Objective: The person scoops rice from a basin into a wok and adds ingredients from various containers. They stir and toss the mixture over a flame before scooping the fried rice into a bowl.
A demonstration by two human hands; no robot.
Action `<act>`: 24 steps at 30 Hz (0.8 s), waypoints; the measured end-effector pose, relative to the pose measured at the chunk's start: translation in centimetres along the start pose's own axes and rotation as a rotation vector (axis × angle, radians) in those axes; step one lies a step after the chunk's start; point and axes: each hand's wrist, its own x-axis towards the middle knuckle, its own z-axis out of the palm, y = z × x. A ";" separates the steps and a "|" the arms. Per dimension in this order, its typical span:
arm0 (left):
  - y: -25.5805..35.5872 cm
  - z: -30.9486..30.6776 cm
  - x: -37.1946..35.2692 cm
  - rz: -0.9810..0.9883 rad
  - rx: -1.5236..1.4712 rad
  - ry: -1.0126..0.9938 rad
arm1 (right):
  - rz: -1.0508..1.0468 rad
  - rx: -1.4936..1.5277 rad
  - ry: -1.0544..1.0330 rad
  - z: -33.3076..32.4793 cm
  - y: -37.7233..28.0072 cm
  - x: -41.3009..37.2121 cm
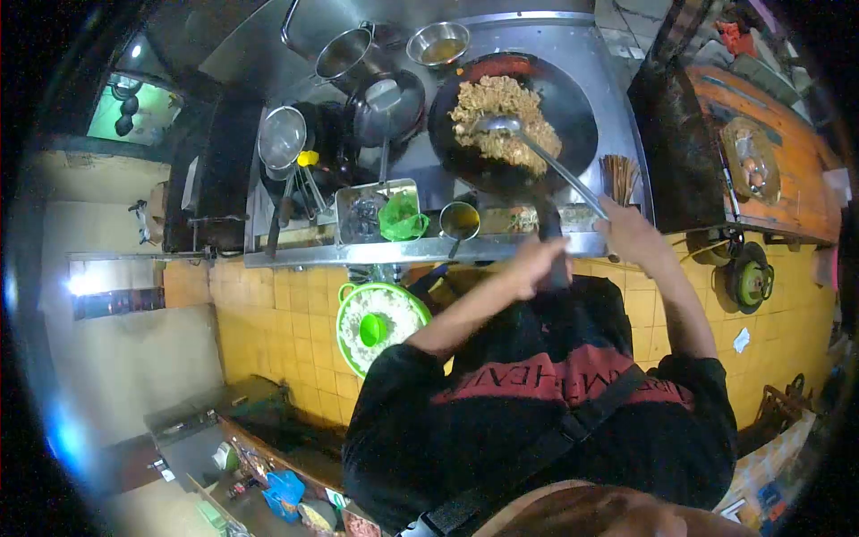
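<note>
A large dark wok (573, 98) sits on the steel stove and holds a heap of brown fried rice (501, 98). My left hand (534, 267) is closed around the wok's dark handle (553, 224), near the stove's front edge. In my right hand (633, 234) is the long handle of a metal ladle (564, 170). The ladle's bowl rests in the rice, its handle slanting down to the right toward me.
Left of the wok are a second pan (413, 107), a strainer (283, 134), a pot (344, 55) and a metal tray (353, 210). A small metal bowl (438, 43) stands behind. Below the stove's edge is a green-rimmed basin of white rice (349, 353). To the right is a wooden table (796, 179).
</note>
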 end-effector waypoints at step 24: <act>-1.2 -4.8 2.3 0.007 0.023 0.010 | 0.003 -0.105 0.304 -3.2 1.3 -2.7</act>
